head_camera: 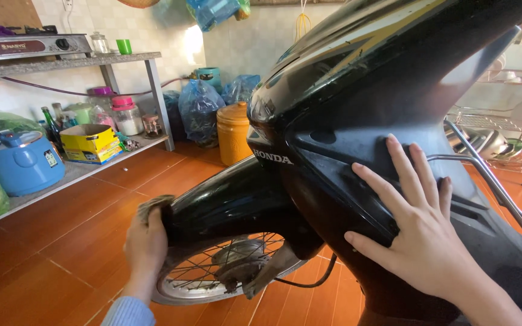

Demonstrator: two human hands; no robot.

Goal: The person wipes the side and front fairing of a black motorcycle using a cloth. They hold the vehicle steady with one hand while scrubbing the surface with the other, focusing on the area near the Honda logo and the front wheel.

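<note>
A black motor scooter (357, 102) fills the right and centre of the view, its front facing left. My left hand (146, 241) presses a greyish cloth (155, 205) against the tip of the black front mudguard (231, 199), above the spoked front wheel (225, 271). My right hand (418, 223) lies flat, fingers spread, on the scooter's black front side panel.
A low shelf (74, 172) at left holds a blue rice cooker (22, 160), a yellow box (92, 142), bottles and jars. An orange-yellow lidded container (234, 133) and blue plastic bags (197, 108) stand by the tiled wall. A metal dish rack (502, 130) stands at right.
</note>
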